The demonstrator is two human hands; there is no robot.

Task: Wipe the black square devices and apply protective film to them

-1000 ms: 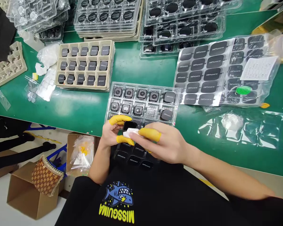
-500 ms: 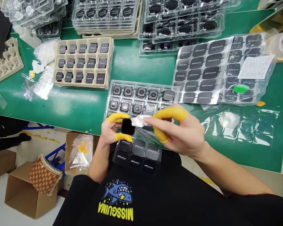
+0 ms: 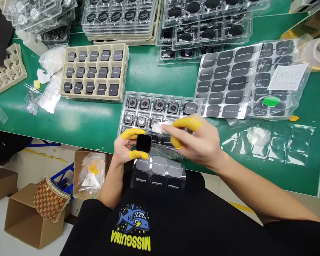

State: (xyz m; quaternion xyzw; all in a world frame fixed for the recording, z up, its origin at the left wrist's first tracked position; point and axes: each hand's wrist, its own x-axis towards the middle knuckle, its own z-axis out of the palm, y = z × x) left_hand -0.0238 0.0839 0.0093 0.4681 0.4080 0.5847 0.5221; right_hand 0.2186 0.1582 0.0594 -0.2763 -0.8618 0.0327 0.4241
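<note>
My left hand (image 3: 125, 145), in yellow finger cots, grips a square watch face (image 3: 143, 143) by its edges, its dark screen turned up. To the right, my right hand (image 3: 197, 140), with yellow cots on some fingers, pinches a crumpled white wipe (image 3: 158, 127). The wipe is apart from the screen, above and to its right. Behind both hands lies a clear plastic tray (image 3: 161, 96) with watch bodies in its pockets; my right hand hides part of it. A sheet of dark HiFuture films (image 3: 159, 167) hangs at the table's front edge, below the watch face.
A beige tray (image 3: 94, 94) of small dark squares stands at the left on the green table (image 3: 160, 74). Sheets of dark stickers (image 3: 220, 85) lie at the right, beside clear packaging (image 3: 282, 145). Stacked clear trays (image 3: 117, 26) line the back. A cardboard box (image 3: 89, 174) sits below left.
My right hand has drawn the wipe slightly up, away from the watch face, uncovering the screen's corner. My left hand has barely moved.
</note>
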